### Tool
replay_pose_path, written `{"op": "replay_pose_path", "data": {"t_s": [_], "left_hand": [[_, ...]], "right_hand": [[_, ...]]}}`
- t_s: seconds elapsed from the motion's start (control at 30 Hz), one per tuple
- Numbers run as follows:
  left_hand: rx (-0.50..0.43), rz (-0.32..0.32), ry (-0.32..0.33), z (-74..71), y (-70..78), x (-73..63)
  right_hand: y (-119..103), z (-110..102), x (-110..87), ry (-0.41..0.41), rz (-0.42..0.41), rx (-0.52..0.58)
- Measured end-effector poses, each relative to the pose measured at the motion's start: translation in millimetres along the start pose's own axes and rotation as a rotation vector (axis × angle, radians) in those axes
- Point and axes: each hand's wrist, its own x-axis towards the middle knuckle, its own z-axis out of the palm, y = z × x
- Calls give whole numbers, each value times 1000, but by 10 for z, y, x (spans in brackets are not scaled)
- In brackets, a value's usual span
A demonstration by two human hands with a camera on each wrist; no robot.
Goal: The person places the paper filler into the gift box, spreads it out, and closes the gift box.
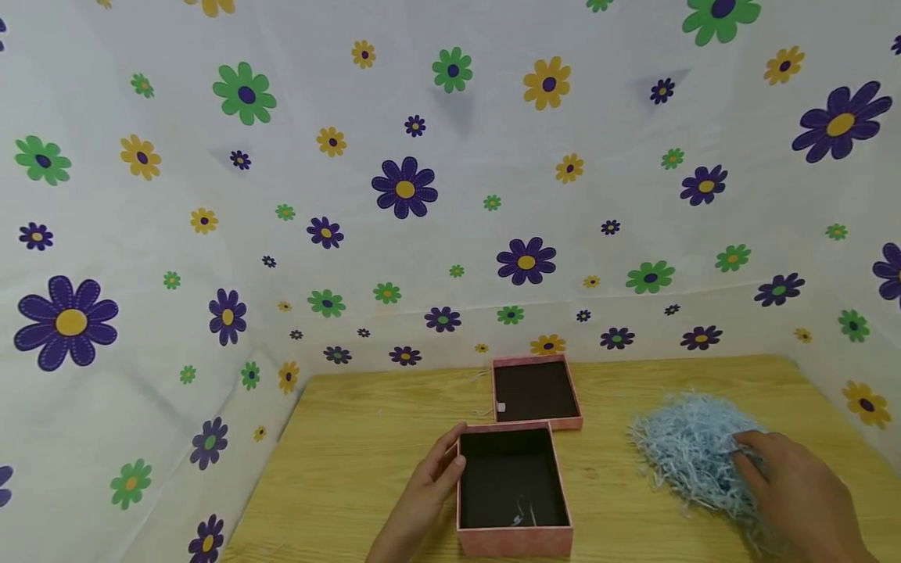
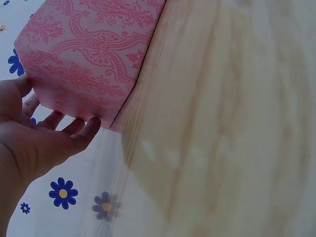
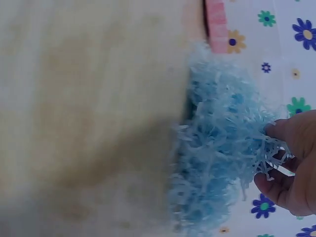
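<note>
One pink lid [image 1: 536, 389] behind the box [image 1: 516, 541]

From my end the head view reads evenly lit but slightly dim, the flowered cloth [image 1: 450, 234] greyish and the pink box [image 1: 515, 541] dark inside. In the left wrist view I see the tabletop [image 2: 237, 118] washed out, with a ghosted flower [image 2: 105, 206] at seven o'clock. My right wrist view blurs the tabletop around nine, a diffuse shadow between seven and eight.

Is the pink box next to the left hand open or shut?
Open. Nothing covers the pink box, so its black inside shows, with a few pale shreds. A shallow lid lies behind it.
</note>
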Motion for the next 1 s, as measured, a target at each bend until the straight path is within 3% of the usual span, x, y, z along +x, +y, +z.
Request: {"op": "replay_pose_path", "data": {"t_s": [0.23,0.47,0.73,1.0], "left_hand": [[-6,-9,18,18,-14,17],[-17,15,-7,93,-7,62],[-39,49,-5,204,2,90],[-41,51,-2,259,-13,108]], "right_hand": [[-152,-327,107,160,23,-13],[-329,-568,204,343,-70,37],[-628,-812,267,405,-71,113],[-928,-1054,315,489,-147,166]]}}
